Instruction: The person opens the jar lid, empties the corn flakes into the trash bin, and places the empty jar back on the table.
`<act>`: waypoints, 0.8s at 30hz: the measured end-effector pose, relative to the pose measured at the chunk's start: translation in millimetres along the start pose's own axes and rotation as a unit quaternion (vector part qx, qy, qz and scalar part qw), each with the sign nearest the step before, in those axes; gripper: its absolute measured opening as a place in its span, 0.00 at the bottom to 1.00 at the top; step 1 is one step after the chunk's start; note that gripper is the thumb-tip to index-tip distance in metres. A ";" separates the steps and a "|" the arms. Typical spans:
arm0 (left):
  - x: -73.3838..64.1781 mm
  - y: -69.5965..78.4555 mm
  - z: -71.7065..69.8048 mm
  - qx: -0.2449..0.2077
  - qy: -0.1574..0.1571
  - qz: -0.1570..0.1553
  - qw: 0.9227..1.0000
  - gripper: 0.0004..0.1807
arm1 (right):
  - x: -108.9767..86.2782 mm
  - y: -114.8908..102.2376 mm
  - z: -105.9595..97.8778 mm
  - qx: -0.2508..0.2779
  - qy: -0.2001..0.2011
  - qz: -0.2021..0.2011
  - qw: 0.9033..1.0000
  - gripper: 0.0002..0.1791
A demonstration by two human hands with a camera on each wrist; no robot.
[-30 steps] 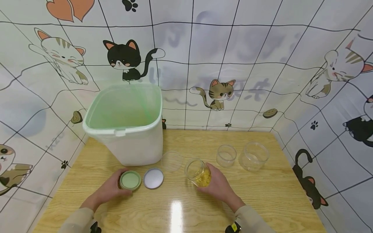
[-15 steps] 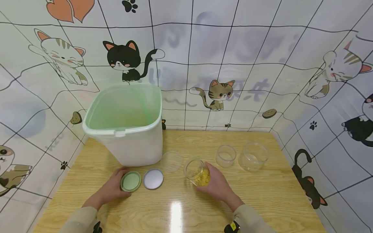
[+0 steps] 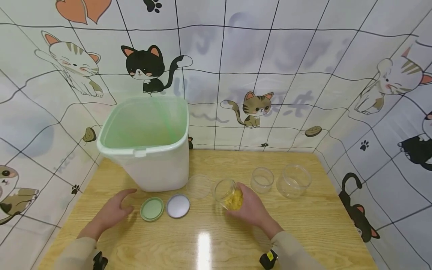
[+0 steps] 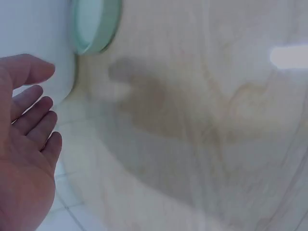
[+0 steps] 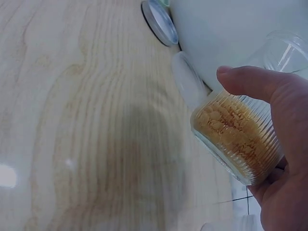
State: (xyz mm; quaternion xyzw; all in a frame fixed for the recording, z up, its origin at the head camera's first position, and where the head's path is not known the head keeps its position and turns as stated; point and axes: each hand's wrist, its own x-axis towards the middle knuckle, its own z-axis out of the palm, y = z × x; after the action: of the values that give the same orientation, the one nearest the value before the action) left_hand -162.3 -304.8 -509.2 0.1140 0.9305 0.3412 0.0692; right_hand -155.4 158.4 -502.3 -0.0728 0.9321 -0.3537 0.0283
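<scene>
My right hand [image 3: 251, 208] grips a ribbed clear glass jar [image 3: 227, 190] holding yellow pieces [image 5: 236, 127]. The jar is tilted, its mouth leaning toward the left, and appears just above the table; whether its base touches is hard to tell. My left hand [image 3: 111, 213] is over the left of the table with thumb and fingers spread apart, holding nothing. Just right of it lies a round green lid [image 3: 152, 209], also partly visible in the left wrist view. A round white lid [image 3: 177, 206] lies next to it, and a clear disc [image 3: 199, 186] is farther back.
A large white tub [image 3: 158, 170] with a green interior stands at the back left. Two clear round containers [image 3: 262, 180], one wider [image 3: 293, 181], stand right of the jar. Cat-patterned walls [image 3: 209, 56] enclose the wooden table [image 3: 317, 225] at the back and sides.
My left hand has let go of the green lid and moved left, its fingers parting. The lid stays on the table. My right hand still holds the tilted jar in nearly the same place.
</scene>
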 end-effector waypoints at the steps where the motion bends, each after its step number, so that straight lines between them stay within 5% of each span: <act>1: -0.2 0.6 -6.3 0.006 0.006 -0.006 1.000 0.32 | 1.3 -1.4 -1.5 0.000 -0.001 0.000 1.000 0.55; 10: 0.1 14.4 -62.8 -0.018 0.081 -0.003 0.997 0.31 | 13.9 -22.9 -19.4 -0.008 -0.010 -0.013 1.000 0.58; 17: 1.1 50.0 -109.7 -0.021 0.153 0.006 0.988 0.29 | 29.7 -43.6 -37.0 -0.056 -0.007 -0.052 0.997 0.57; 24: 7.0 84.0 -132.7 -0.030 0.176 0.047 0.983 0.28 | 49.4 -67.8 -61.1 -0.073 0.000 -0.076 0.994 0.58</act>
State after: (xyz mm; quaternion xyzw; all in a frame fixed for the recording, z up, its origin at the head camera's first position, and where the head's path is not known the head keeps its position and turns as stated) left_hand -182.7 -322.9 -354.4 0.0934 0.9113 0.3861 -0.1081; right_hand -202.6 140.7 -411.7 -0.1456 0.9473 -0.2854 -0.0042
